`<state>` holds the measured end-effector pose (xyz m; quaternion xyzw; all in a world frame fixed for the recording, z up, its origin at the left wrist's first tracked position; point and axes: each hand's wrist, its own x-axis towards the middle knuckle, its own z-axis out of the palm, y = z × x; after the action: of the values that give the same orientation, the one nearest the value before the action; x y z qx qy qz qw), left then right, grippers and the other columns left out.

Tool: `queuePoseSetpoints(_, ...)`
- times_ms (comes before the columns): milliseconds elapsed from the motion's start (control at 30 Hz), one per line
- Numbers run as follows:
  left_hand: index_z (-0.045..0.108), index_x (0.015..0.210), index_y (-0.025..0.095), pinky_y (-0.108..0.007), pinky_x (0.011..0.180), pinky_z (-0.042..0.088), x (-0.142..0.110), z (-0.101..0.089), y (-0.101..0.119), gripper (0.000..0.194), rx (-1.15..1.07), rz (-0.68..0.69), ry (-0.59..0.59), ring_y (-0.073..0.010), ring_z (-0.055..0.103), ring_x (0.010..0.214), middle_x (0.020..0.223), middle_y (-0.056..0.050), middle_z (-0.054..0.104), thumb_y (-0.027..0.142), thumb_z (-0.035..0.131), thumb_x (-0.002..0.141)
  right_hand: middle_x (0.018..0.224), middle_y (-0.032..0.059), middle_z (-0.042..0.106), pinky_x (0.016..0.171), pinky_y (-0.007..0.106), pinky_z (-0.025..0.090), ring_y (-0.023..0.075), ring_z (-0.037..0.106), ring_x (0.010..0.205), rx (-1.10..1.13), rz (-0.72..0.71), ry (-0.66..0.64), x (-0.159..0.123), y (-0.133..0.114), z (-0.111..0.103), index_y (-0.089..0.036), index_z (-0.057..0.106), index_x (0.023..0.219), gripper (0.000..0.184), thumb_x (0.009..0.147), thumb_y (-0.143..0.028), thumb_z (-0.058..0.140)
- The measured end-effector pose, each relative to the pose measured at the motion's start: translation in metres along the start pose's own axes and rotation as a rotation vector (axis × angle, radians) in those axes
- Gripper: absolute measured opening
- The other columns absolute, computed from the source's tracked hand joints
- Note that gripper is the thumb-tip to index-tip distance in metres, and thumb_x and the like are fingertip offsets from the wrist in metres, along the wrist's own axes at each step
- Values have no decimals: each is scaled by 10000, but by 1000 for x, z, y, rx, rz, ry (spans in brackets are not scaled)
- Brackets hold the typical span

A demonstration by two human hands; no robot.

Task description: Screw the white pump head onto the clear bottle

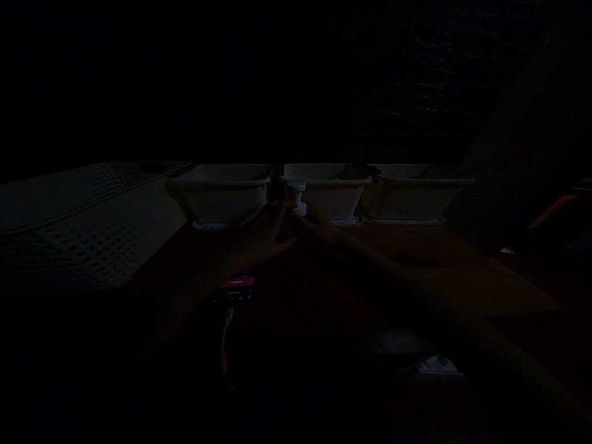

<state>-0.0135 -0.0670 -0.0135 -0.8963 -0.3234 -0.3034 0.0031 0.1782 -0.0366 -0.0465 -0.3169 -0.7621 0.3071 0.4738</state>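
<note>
At mid-frame we are bringing our left hand (271, 233) and right hand (324, 230) to a white spool-shaped piece (297, 195); in this darkness we cannot tell whether our fingers (282, 208) are clamping it.

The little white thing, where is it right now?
In the head view, the little white thing is near the middle, at the fingertips of the left hand and right hand, before the middle tub.

Spool-shaped piece (296, 186): white
Three tubs (326, 196): dull off-white
Basket (152, 206): pale, dark dotted holes
Phone screen (237, 282): black, red band
Cable (228, 316): white, pink section
Tabletop (485, 287): dark reddish brown
</note>
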Motion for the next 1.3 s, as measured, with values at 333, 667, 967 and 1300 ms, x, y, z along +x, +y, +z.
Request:
queuePoseSetpoints(333, 345, 1382, 210, -447, 972, 499, 0, 4, -7, 686, 18, 19, 37, -302, 549, 1223, 1364, -138, 518, 333, 703, 809, 1162, 83, 667, 1002, 393, 509, 224, 641, 1081, 157, -19, 17, 2, 3, 5, -180, 553, 1216, 504, 877, -552, 589)
queuePoseSetpoints(667, 344, 1376, 214, -459, 957, 505, 1, 4, -6, 667, 29, 8, 38, -314, 549, 1220, 1366, -134, 510, 343, 676, 813, 1124, 80, 675, 997, 405, 511, 225, 645, 1046, 160, 15, 63, -1, -1, 7, -169, 571, 1177, 488, 867, -544, 602)
queuePoseSetpoints(967, 335, 1383, 235, -454, 973, 499, -1, 5, -9, 680, 44, 21, 38, -307, 548, 1227, 1376, -120, 505, 359, 685, 814, 1159, 74, 666, 995, 400, 516, 228, 646, 1072, 140, 17, 33, 0, 6, 5, -188, 553, 1215, 506, 876, -562, 588)
queuePoseSetpoints(1300, 348, 1369, 217, -453, 924, 519, 0, 3, -6, 664, 57, 6, 36, -312, 576, 1183, 1350, -136, 523, 367, 679, 813, 1116, 74, 684, 984, 393, 521, 230, 656, 1050, 104, 3, 38, 1, 2, 4, -171, 583, 1179, 510, 870, -577, 591)
